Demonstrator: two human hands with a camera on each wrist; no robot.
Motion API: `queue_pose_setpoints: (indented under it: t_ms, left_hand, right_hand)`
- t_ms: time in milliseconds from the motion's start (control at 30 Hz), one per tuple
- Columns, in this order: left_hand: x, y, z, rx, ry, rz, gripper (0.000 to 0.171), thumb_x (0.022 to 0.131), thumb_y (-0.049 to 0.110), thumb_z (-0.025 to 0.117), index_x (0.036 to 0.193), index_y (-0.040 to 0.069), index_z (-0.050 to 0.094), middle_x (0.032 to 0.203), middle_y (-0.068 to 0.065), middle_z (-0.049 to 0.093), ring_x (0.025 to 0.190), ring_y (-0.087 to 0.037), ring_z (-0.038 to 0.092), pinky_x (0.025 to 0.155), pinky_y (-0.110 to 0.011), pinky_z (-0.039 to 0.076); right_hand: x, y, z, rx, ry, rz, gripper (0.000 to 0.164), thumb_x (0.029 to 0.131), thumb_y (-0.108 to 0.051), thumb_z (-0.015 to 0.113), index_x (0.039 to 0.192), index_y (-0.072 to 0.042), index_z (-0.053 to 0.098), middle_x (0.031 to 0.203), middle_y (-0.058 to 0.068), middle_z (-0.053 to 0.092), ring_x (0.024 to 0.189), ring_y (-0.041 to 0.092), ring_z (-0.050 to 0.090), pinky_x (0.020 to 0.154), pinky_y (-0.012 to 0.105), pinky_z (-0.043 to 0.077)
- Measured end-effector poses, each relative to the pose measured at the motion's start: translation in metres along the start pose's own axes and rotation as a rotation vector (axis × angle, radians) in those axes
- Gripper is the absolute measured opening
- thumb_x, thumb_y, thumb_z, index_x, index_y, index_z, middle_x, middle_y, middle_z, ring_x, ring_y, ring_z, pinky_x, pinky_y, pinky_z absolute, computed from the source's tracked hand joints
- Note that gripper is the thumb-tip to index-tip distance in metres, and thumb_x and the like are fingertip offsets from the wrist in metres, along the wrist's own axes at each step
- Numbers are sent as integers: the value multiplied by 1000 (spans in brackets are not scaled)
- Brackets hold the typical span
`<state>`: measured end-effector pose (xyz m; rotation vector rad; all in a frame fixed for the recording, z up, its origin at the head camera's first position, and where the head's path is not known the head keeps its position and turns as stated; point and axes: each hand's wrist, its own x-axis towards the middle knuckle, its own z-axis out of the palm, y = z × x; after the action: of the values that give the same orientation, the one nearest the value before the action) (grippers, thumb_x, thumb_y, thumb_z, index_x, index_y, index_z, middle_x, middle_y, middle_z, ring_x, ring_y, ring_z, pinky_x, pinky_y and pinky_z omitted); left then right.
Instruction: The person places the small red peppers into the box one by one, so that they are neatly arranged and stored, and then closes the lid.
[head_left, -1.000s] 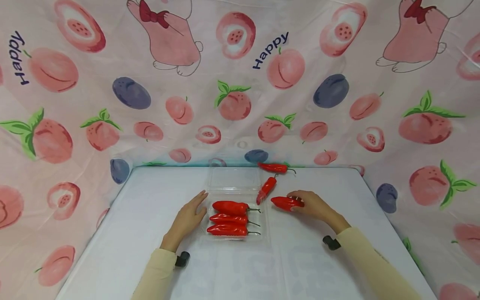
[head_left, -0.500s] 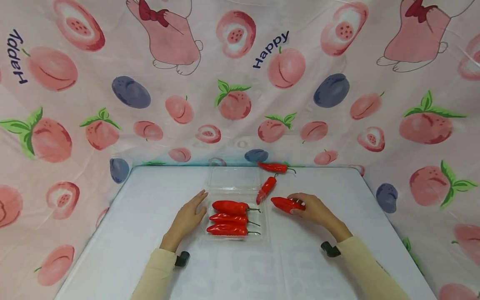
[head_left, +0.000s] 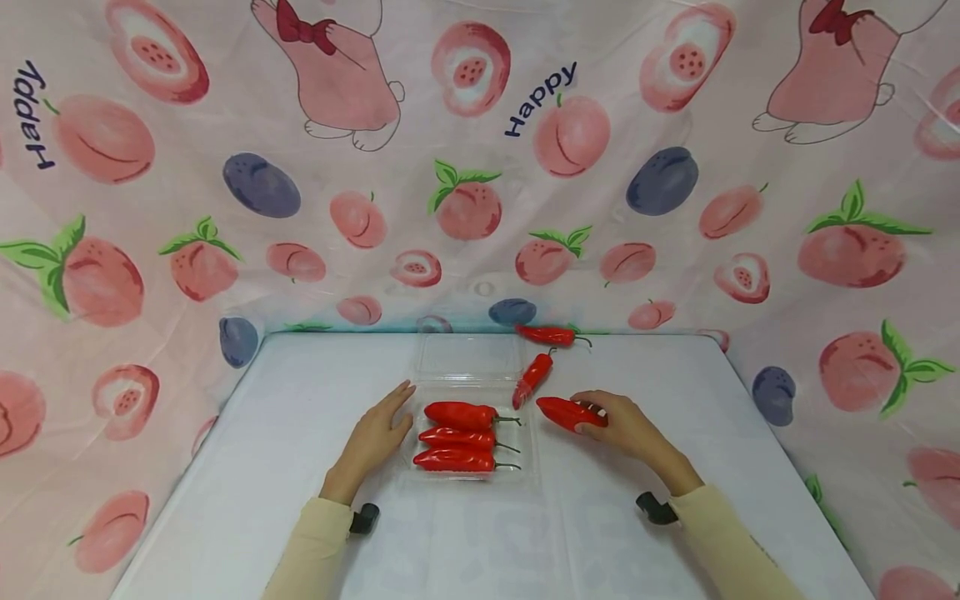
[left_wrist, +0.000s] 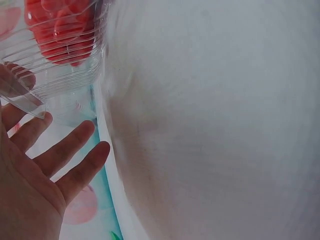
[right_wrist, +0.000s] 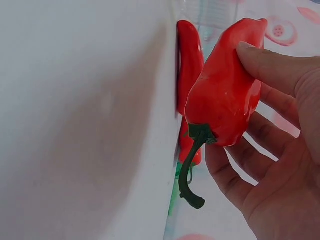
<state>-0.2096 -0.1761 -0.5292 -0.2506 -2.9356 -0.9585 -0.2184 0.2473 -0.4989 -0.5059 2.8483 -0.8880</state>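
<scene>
A clear plastic box (head_left: 529,467) with its lid laid back holds three red chili peppers (head_left: 459,415), side by side with stems to the right. Beside the box's left wall, my left hand (head_left: 372,437) has its fingers spread; in the left wrist view the hand (left_wrist: 35,175) touches the ribbed plastic near one corner. To the right of the box, my right hand (head_left: 618,425) pinches another red chili pepper (head_left: 562,412) between thumb and fingers. That pepper (right_wrist: 222,90) has a curved green stem pointing away from the palm in the right wrist view, and it appears lifted off the table.
Two more red peppers lie on the white table (head_left: 300,417): one pepper (head_left: 533,379) slanted by the box's right edge, another pepper (head_left: 551,336) at the table's back edge. A fruit-print cloth (head_left: 480,150) hangs behind. The open lid (head_left: 468,357) lies toward the back.
My right hand keeps its grip on the pepper and has shifted slightly left and down in the head view. The left hand and the box have not visibly moved.
</scene>
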Motion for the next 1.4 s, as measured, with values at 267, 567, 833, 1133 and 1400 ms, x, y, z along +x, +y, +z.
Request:
queue_pose_setpoints:
  t_ms: [267, 567, 833, 1133, 1400]
  left_hand:
    - [0, -2, 1, 1, 1, 11, 54, 97, 27, 57, 149, 22, 43, 158, 0, 38, 144, -29, 39, 112, -56, 39]
    - [1, -1, 0, -1, 2, 14, 55, 97, 26, 58, 149, 20, 43, 158, 0, 38, 144, -30, 39, 112, -56, 38]
    - [0, -1, 0, 3, -13, -12, 54, 97, 29, 56, 150, 23, 43, 159, 1, 37, 145, -28, 38, 113, -55, 38]
    - [-1, 0, 0, -4, 0, 0, 54, 97, 28, 57, 149, 22, 44, 158, 1, 38, 145, -29, 38, 112, -56, 38]
    - [0, -1, 0, -3, 0, 5, 54, 97, 28, 58, 149, 21, 43, 158, 1, 38, 145, -29, 39, 112, -56, 39]
  right_hand:
    - [-3, -13, 0, -20, 17, -34, 53, 83, -24, 78, 132, -15, 60, 121, 5, 66, 103, 20, 59, 84, 37, 60]
    - [0, -27, 2, 20, 31, -55, 52, 83, -25, 79, 131, -19, 60, 122, 3, 66, 104, 19, 60, 83, 36, 61]
    - [3, -40, 8, 71, 30, -85, 52, 84, -25, 78, 132, -19, 60, 124, 2, 66, 104, 19, 60, 84, 36, 60]
    - [5, -50, 13, 81, 28, -109, 51, 85, -26, 77, 132, -19, 60, 122, 0, 66, 102, 16, 60, 83, 29, 57]
    - [5, -62, 14, 94, 39, -131, 50, 85, -26, 77, 132, -19, 61, 119, -2, 67, 98, 15, 59, 81, 25, 56]
